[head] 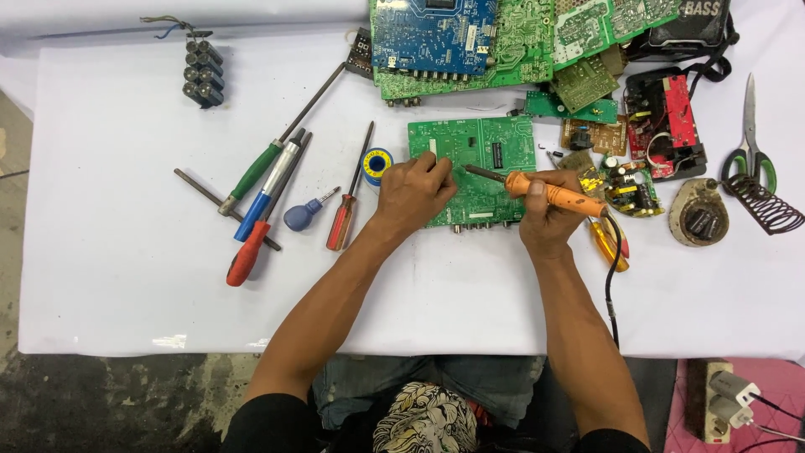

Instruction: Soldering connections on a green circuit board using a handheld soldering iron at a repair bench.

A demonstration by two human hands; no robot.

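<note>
A green circuit board [495, 143] lies flat in the middle of the white table [109, 285]. My left hand [411, 193] rests on the board's left part, fingers bent and pinched near its surface; what they pinch is too small to tell. My right hand [549, 214] grips an orange soldering iron [549, 191] by its handle, with the metal tip pointing left over the board close to my left fingers. The iron's black cord [614, 285] runs down off the table's front edge.
Several screwdrivers [264, 197] lie left of the board, with a blue-and-yellow solder spool [376, 163]. A stack of green and blue boards [470, 42] sits behind. At right are small boards, a round tin [698, 214], scissors [750, 143], a coil stand [771, 205]. A battery pack [204, 74] is far left.
</note>
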